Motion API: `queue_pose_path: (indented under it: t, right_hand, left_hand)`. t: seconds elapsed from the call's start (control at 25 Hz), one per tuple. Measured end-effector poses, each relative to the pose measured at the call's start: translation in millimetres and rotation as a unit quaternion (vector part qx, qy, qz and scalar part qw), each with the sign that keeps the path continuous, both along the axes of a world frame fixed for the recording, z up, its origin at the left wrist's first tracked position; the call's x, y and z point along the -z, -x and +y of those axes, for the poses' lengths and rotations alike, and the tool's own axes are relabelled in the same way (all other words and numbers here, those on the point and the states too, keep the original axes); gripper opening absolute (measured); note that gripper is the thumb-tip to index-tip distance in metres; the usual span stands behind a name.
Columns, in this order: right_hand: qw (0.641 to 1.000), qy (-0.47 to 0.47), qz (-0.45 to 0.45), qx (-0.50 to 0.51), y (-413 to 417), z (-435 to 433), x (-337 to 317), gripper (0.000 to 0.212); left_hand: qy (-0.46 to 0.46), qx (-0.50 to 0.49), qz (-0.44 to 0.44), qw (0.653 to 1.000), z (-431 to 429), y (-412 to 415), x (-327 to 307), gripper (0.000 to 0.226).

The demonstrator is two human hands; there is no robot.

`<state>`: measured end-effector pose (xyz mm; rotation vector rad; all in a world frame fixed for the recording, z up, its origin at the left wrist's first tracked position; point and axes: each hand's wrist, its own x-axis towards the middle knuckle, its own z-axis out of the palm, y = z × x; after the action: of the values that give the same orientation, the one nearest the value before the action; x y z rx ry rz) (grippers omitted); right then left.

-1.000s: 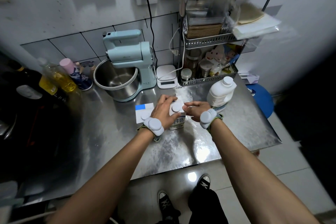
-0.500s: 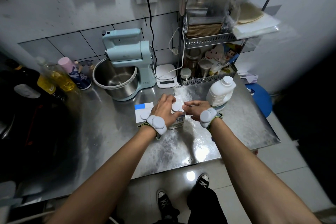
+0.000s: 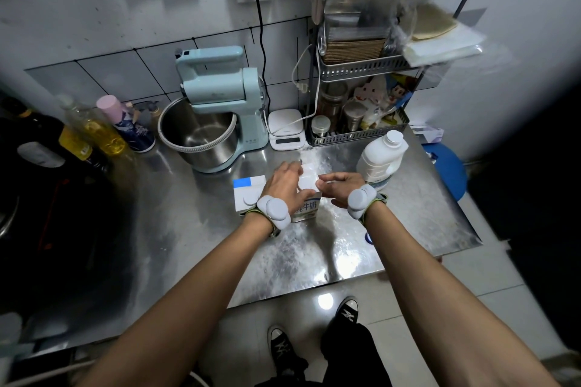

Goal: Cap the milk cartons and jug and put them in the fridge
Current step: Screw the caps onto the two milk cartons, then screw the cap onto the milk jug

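On the steel counter, a milk carton is standing upright between both hands. The left hand is wrapping its side, fingers curled; the right hand is pinching at its top. A second carton is touching the left, a capped jug standing right. A mixer is sitting behind.

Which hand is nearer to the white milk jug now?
Right. The right hand is at the carton, just left of the milk jug without touching it. The left hand is on the carton's far side.
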<state>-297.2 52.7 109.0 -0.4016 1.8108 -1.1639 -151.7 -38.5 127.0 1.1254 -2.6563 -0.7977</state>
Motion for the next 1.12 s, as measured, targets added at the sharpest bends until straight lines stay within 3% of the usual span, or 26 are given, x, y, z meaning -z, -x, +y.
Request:
queue_pose_path:
  t: [0.16, 0.6, 0.8, 0.92, 1.12]
  right_hand:
    - [1.0, 0.007, 0.004, 0.013, -4.1, 0.4, 1.2, 0.031]
    - [0.999, 0.014, -0.004, 0.03, -6.4, 1.0, 4.8, 0.029]
    - [0.997, 0.014, -0.062, 0.04, -1.0, 8.9, 4.7, 0.033]
    - [0.993, -0.007, -0.104, 0.052, 16.2, 27.1, 13.2, 0.033]
    - [0.987, -0.062, -0.118, 0.089, 90.7, 71.5, 20.7, 0.028]
  left_hand:
    - [0.023, -0.022, -0.003, 0.999, 4.0, 2.4, 0.6, 0.04]
    - [0.09, 0.15, -0.037, 0.984, -10.1, 2.1, 1.5, 0.033]
    - [0.051, 0.068, -0.028, 0.996, 3.8, 2.8, -1.1, 0.042]
    - [0.098, -0.003, 0.026, 0.995, 22.3, 9.9, -0.6, 0.04]
    - [0.015, 0.008, 0.048, 0.999, 67.9, 55.6, 24.0, 0.025]
